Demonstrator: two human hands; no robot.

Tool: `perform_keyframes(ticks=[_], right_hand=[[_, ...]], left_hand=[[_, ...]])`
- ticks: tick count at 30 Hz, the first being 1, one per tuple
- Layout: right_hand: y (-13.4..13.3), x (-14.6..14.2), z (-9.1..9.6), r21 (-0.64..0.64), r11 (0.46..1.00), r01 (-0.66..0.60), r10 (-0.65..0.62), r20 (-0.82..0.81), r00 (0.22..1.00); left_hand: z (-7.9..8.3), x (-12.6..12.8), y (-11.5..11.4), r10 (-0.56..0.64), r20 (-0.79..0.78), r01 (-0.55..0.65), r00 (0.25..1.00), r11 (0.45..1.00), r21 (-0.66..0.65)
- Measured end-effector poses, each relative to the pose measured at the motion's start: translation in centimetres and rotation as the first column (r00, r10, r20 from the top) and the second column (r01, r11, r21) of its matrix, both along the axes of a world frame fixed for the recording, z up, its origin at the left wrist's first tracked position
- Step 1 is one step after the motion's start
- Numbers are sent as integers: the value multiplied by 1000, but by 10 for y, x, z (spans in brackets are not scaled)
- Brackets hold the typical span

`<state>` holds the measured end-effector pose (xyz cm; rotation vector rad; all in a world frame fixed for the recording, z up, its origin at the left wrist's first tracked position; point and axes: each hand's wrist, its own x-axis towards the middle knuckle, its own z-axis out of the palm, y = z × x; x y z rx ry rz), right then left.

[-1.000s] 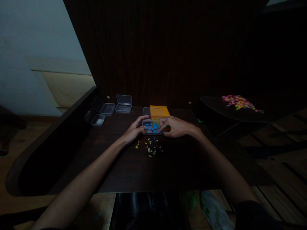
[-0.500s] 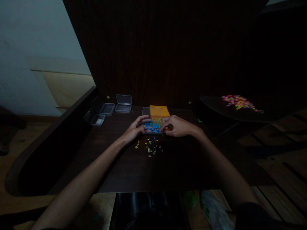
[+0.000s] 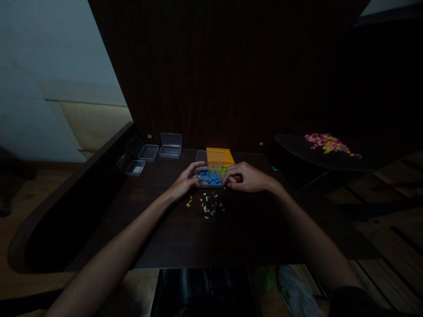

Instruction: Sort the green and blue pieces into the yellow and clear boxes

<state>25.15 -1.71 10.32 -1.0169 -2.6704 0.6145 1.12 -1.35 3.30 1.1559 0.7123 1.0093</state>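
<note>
A small clear plastic box (image 3: 210, 178) filled with blue pieces sits at the middle of the dark table (image 3: 172, 237), its lid raised behind it. My left hand (image 3: 184, 182) grips the box's left side with curled fingers. My right hand (image 3: 247, 178) holds its right side, fingers bent over the edge. Behind the box lies an orange plate (image 3: 220, 156) with green pieces near its front. Loose yellow, white and blue small pieces (image 3: 208, 206) are scattered on the table just in front of the box.
Three open clear boxes stand at the table's back left: (image 3: 170, 145), (image 3: 147, 152), (image 3: 135, 167). A pile of pink and yellow pieces (image 3: 327, 143) lies on a dark round surface to the right. A dark wall panel rises behind the table.
My right hand has slid a little along the box's right side. The view has dropped slightly. The box stays in place.
</note>
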Motion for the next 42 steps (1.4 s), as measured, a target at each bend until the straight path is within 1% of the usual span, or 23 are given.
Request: perform_keyframes(ticks=[2, 4, 6, 9, 12, 14, 19, 25, 27, 31, 34, 37, 42], right_hand=[[-6, 3, -2, -75, 997, -20, 17, -43, 999], [-13, 4, -7, -147, 987, -64, 60, -33, 998], [-19, 3, -16, -178, 977, -117, 119, -4, 993], [-25, -1, -32, -158, 975, -159, 164, 22, 986], [-28, -2, -44, -132, 982, -138, 143, 31, 989], [-28, -1, -48, -124, 986, -115, 121, 44, 992], [-27, 2, -50, -135, 988, -77, 92, 106, 990], [-22, 3, -49, -248, 967, -61, 97, 133, 986], [-19, 4, -50, -310, 949, -55, 96, 118, 988], [-16, 8, -52, -445, 894, -45, 96, 92, 991], [-16, 9, -54, -498, 866, -48, 93, 66, 994], [-19, 9, -57, -511, 857, -65, 92, 28, 995], [-27, 7, -60, -438, 895, -90, 95, -11, 995]], left_hand=[[0, 0, 0, 6, -1, -6, 1000, 1000, 1], [0, 0, 0, 6, 4, -6, 1000, 1000, 0], [-1, 0, 0, -1, 17, 1, 1000, 1000, -9], [-3, 0, 1, -4, 38, 5, 999, 1000, -20], [-3, 0, 1, -3, 48, 4, 999, 1000, -27], [-3, 0, 1, -4, 52, 6, 999, 999, -33], [0, 0, 0, 4, 26, -4, 1000, 1000, -23], [-1, 0, 0, 2, 37, -1, 999, 999, -36], [-2, 0, 1, 1, 42, 1, 999, 999, -35], [-3, 0, 1, 3, 39, -2, 999, 999, -35], [-4, 0, 1, 0, 41, 2, 999, 999, -35], [-5, 0, 1, -1, 28, 1, 1000, 1000, -25], [-3, 0, 2, -2, 23, 3, 1000, 1000, -11]])
